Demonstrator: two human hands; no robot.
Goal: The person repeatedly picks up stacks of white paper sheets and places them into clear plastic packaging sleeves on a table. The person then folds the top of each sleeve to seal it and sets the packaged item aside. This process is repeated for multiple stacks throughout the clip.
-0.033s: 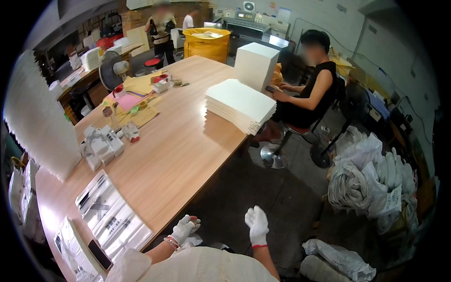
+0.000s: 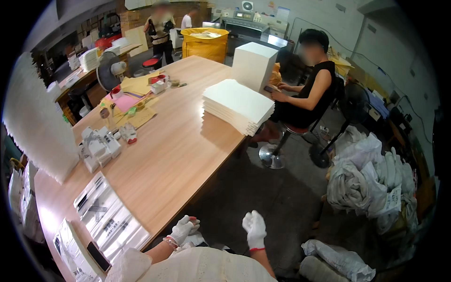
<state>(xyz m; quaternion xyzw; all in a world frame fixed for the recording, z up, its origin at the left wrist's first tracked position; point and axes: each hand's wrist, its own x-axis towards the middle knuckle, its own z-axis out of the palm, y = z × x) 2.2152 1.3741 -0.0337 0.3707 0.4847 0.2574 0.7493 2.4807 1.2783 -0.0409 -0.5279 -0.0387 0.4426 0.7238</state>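
Where the table (image 2: 159, 150) runs: ahead and left of the left hand, near edge just beside it; an inward swing could rap the knuckles.
Tall stack: the white pile (image 2: 37, 122) far left of both hands seems to lean, though the lens bends edges; a jolt to the table might topple it.
Low stack (image 2: 237, 101): beyond the right hand, uneven layers near the table's edge; a brushing sleeve could drag sheets off.
Bag (image 2: 340, 263): floor, right of the right hand; a foot could catch it.
Pack (image 2: 110, 218): flat on the table, left of the left hand; slick wrap could let a nudge slide it off.
Left hand (image 2: 184, 229): gloved, fingers curled; cannot tell if anything is pinched.
Right hand (image 2: 255, 226): loosely bent, nothing seen in it, tightness unclear.
Phone (image 2: 98, 255): beside the pack, left of the left hand; a sliding pack could shove it.
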